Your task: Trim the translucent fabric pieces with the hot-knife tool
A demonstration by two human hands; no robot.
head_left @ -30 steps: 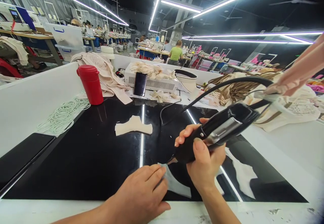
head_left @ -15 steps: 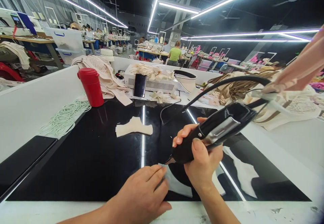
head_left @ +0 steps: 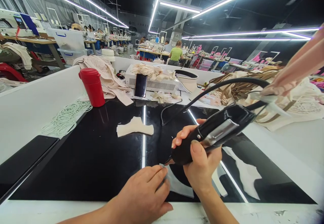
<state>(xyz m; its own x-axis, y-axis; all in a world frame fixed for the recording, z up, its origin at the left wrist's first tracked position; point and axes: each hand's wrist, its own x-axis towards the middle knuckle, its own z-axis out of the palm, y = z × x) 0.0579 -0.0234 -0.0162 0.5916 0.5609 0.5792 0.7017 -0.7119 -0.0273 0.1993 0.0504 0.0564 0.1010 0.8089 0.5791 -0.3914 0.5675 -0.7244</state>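
My right hand (head_left: 201, 165) is wrapped round a black corded handheld tool (head_left: 222, 122) with a silver lever along its side. Its narrow metal tip points down and left, close to the fingertips of my left hand (head_left: 148, 188). Those fingers are bent and pressed together on the upper end of a pale grey curved fabric piece (head_left: 178, 185); my hand hides part of it. The piece lies on the glossy black work surface (head_left: 96, 163). A stack of cream cut fabric (head_left: 135, 128) lies farther back. Right of my right wrist are two more pale fabric pieces (head_left: 244, 173).
A red cup (head_left: 92, 87) stands at the back left, beside pale green cord loops (head_left: 63, 117). Behind are a phone (head_left: 140, 85) and a white vented box (head_left: 157, 85). The tool's black cable (head_left: 215, 85) arches up by pink hanging cloth (head_left: 296, 65). White side walls border the table.
The view has shifted very slightly. Both hands and the tool stay almost in place, with the tip still beside my left fingertips.
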